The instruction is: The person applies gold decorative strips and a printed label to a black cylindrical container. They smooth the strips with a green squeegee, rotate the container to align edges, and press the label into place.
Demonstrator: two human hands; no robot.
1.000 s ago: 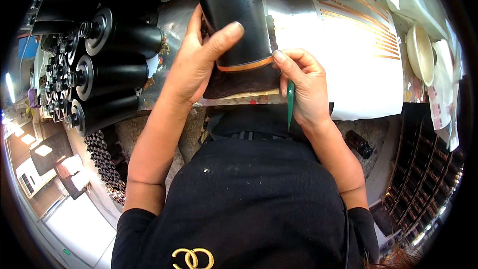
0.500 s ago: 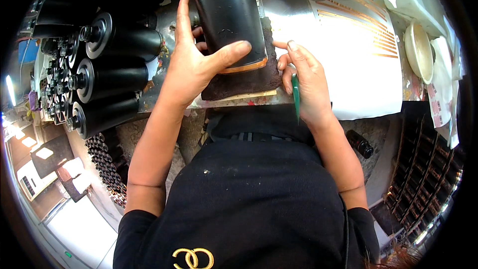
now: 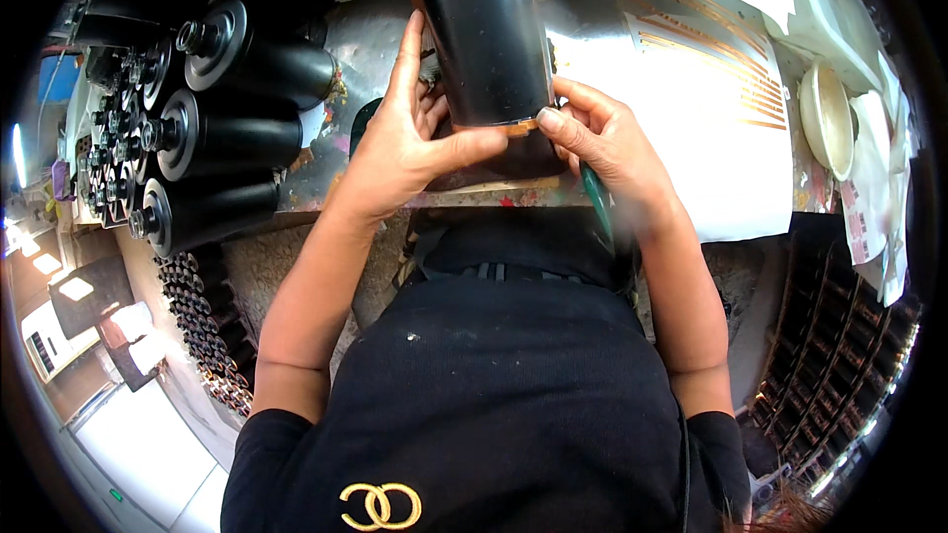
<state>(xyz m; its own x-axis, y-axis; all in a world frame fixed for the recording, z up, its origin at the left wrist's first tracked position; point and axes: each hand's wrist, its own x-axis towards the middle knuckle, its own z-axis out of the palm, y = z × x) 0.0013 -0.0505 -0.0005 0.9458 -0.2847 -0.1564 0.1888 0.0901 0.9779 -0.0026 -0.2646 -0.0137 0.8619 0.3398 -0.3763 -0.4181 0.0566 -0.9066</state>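
A black cylinder [image 3: 484,35], like the black bottles nearby, lies with its near end toward me. Copper-coloured strip [image 3: 520,128] runs along its near rim. My left hand [image 3: 410,143] holds the cylinder's left side, thumb laid along the near rim and index finger stretched up beside it. At the rim's right end, my right hand [image 3: 607,143] presses its thumb against the strip, fingers round the cylinder's right side. A green tapered tool [image 3: 596,199] is tucked in that hand, pointing toward me. Under the cylinder's near end is a dark pad [image 3: 504,166], partly hidden.
Several black bottles [image 3: 232,133] with clear necks lie stacked at the left. A white sheet [image 3: 721,178] with copper strips [image 3: 760,89] covers the table's right side. Beyond it stands a cream bowl [image 3: 828,118]. Dark racks [image 3: 839,345] stand lower right.
The cylinder has shifted right. My right hand has closed in on its near right rim, thumb now on the copper strip. My left thumb has moved down along the rim.
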